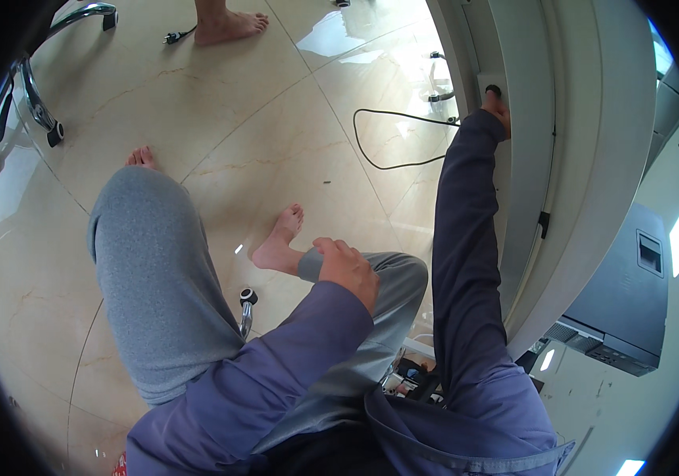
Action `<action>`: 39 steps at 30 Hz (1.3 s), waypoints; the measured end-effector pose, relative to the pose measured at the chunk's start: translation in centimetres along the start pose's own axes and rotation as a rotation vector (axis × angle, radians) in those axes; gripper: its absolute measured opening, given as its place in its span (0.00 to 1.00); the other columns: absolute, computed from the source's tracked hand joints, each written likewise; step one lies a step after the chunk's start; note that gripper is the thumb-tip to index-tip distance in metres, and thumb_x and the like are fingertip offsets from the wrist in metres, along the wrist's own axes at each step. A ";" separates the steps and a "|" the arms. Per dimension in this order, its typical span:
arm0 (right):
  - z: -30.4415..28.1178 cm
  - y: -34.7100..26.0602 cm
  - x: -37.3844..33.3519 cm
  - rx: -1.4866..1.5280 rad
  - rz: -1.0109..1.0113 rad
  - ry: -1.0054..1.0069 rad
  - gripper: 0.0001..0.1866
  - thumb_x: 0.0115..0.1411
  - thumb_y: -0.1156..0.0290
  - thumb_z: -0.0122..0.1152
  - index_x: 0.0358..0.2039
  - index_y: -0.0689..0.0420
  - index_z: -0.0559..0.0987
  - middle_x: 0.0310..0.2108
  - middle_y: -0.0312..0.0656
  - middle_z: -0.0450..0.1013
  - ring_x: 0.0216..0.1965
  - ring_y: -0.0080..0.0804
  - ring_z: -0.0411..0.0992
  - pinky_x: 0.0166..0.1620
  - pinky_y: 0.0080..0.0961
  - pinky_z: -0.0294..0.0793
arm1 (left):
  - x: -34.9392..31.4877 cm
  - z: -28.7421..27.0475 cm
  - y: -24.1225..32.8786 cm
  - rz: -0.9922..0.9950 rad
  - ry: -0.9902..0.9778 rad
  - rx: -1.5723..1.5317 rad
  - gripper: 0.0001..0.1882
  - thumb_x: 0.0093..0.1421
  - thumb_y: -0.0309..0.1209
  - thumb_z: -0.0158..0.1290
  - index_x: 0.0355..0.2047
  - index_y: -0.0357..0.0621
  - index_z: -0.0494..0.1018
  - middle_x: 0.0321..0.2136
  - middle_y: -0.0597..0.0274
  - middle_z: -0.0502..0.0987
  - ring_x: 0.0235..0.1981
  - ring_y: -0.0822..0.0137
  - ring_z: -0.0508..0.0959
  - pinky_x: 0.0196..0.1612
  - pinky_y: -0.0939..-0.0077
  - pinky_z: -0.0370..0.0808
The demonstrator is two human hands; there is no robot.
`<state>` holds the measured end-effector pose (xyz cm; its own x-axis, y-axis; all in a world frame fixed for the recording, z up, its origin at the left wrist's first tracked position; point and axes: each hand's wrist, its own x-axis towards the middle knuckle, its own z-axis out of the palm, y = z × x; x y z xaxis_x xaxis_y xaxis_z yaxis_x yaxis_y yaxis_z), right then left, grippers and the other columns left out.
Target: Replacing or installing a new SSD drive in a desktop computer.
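My right arm stretches along the underside of a white desk at the right. At its end my right hand [499,113] has its fingers on a small black round piece [493,90], set against a white square plate. Whether this piece is a plug or a knob I cannot tell. My left hand [347,271] lies over my right knee in grey trousers [397,279], fingers loosely bent and holding nothing visible. Beside the right forearm, a thin black cable [357,135] loops out over the floor; one end is hidden behind the sleeve.
A black plug [173,37] lies near another person's bare foot [230,27]. Chrome chair legs on casters [36,103] stand at the upper left, and another caster [249,297] is between my legs. The white desk edge [585,182] curves down the right side, beside a dark box-shaped device [623,289].
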<state>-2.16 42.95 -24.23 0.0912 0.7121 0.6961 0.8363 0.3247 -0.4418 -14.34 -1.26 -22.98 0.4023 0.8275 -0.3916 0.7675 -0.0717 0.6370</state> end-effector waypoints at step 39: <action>-1.1 3.5 1.7 0.045 -0.144 -0.035 0.08 0.55 0.77 0.75 0.32 0.66 0.83 0.28 0.44 0.83 0.26 0.31 0.79 0.34 0.24 0.79 | -1.0 0.2 -0.2 -0.021 0.044 -0.011 0.18 0.67 0.38 0.49 0.49 0.48 0.83 0.46 0.50 0.81 0.51 0.46 0.77 0.58 0.36 0.63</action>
<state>1.55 44.65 -24.00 -0.0476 0.6771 0.7343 0.8143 0.4521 -0.3641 -14.85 -2.17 -22.85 0.3635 0.8525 -0.3757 0.7701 -0.0481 0.6361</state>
